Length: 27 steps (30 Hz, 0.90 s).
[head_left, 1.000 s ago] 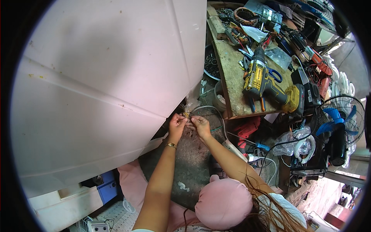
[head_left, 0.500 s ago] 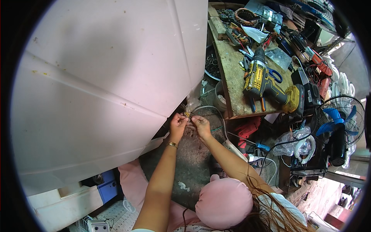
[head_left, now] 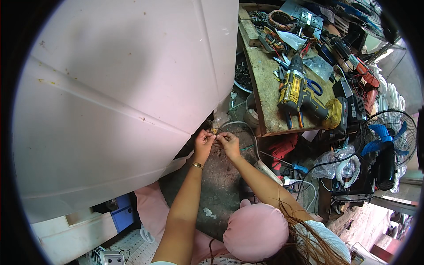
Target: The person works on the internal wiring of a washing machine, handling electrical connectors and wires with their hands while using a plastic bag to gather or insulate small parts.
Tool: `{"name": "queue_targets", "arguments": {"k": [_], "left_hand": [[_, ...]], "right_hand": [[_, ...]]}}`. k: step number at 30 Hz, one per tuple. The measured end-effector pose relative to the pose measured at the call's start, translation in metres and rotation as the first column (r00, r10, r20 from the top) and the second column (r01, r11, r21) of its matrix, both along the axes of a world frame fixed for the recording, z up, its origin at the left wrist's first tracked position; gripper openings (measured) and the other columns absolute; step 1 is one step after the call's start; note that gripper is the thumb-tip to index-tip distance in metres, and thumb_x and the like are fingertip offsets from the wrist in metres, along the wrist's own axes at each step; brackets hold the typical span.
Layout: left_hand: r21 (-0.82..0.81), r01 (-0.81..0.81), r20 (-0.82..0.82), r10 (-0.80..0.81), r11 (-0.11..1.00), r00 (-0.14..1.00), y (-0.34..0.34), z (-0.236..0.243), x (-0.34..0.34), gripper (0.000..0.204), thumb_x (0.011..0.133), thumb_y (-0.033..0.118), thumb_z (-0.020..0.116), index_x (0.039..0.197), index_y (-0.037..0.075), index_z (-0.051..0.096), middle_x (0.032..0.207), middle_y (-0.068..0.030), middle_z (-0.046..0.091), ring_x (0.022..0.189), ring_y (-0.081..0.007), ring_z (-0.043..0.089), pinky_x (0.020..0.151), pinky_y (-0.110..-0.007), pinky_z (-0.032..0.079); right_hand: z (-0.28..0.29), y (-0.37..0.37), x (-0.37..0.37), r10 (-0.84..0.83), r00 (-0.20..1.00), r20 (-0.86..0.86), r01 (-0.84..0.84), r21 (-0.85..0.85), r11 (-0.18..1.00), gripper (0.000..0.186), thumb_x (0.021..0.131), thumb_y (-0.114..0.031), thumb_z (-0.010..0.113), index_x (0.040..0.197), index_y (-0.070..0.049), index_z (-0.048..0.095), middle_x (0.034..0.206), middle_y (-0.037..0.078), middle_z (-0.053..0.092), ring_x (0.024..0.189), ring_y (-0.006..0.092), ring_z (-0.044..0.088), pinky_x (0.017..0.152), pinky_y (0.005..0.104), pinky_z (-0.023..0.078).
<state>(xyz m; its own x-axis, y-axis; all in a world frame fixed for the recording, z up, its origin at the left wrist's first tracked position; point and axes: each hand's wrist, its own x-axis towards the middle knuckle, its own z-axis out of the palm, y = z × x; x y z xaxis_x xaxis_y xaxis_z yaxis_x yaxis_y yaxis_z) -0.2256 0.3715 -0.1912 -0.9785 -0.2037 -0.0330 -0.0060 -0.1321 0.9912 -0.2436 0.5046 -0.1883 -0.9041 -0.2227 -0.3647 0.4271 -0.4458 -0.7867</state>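
Near the lower right corner of a large white panel (head_left: 132, 88), my left hand (head_left: 203, 145) and my right hand (head_left: 229, 145) meet fingertip to fingertip. Both are closed in a pinch. A tiny yellowish piece (head_left: 214, 131) shows at the fingertips, too small to name. What each hand pinches is mostly covered by the fingers. Behind the fingertips lies a crumpled clear plastic bag (head_left: 219, 118). A dark gap under the panel's edge is beside my left hand.
To the right stands a wooden worktable (head_left: 267, 88) with a yellow-black cordless drill (head_left: 293, 88), blue-handled scissors (head_left: 314, 87) and a motor (head_left: 309, 22). Below it are a red power tool (head_left: 282, 148), a power strip (head_left: 267, 172) and a blue-bladed fan (head_left: 384, 134). A pink plush (head_left: 256, 232) is close to my body.
My right hand has shifted slightly left, bringing its fingertips closer to those of my left hand. My left hand has barely moved.
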Motion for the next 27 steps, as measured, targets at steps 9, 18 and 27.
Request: {"name": "queue_targets", "arguments": {"k": [9,18,27], "left_hand": [[-0.162,-0.067,-0.038,0.061,0.984,0.997,0.002,0.0,0.0,0.031,0.082,-0.006,0.069,0.104,0.005,0.049,0.1,-0.0051,0.06,0.097,-0.0135,0.057,0.09,-0.028,0.046],[-0.37,-0.157,0.052,0.189,0.916,0.981,0.007,-0.012,-0.007,0.039,0.079,0.0,0.073,0.114,-0.003,0.056,0.106,-0.0119,0.064,0.101,-0.0179,0.06,0.093,-0.032,0.046],[-0.451,-0.053,0.04,0.079,0.891,0.996,0.011,-0.012,-0.005,0.039,0.083,0.004,0.07,0.119,-0.007,0.06,0.111,-0.0143,0.067,0.102,-0.0184,0.061,0.092,-0.032,0.047]], "right_hand": [[0.001,0.007,-0.013,0.156,0.974,-0.165,-0.056,0.489,0.87,0.017,0.094,-0.01,0.063,0.1,0.006,0.066,0.083,0.01,0.07,0.073,0.0138,0.068,0.063,0.0274,0.054],[0.028,0.001,0.017,0.236,0.861,-0.451,0.123,0.635,0.763,0.014,0.089,-0.012,0.06,0.093,0.002,0.061,0.072,0.015,0.063,0.067,0.0165,0.061,0.064,0.034,0.05],[0.046,0.034,-0.01,0.385,0.806,-0.45,0.193,0.815,0.547,0.022,0.09,-0.019,0.063,0.101,0.0,0.065,0.085,0.025,0.067,0.081,0.0434,0.066,0.072,0.0469,0.052]]}}
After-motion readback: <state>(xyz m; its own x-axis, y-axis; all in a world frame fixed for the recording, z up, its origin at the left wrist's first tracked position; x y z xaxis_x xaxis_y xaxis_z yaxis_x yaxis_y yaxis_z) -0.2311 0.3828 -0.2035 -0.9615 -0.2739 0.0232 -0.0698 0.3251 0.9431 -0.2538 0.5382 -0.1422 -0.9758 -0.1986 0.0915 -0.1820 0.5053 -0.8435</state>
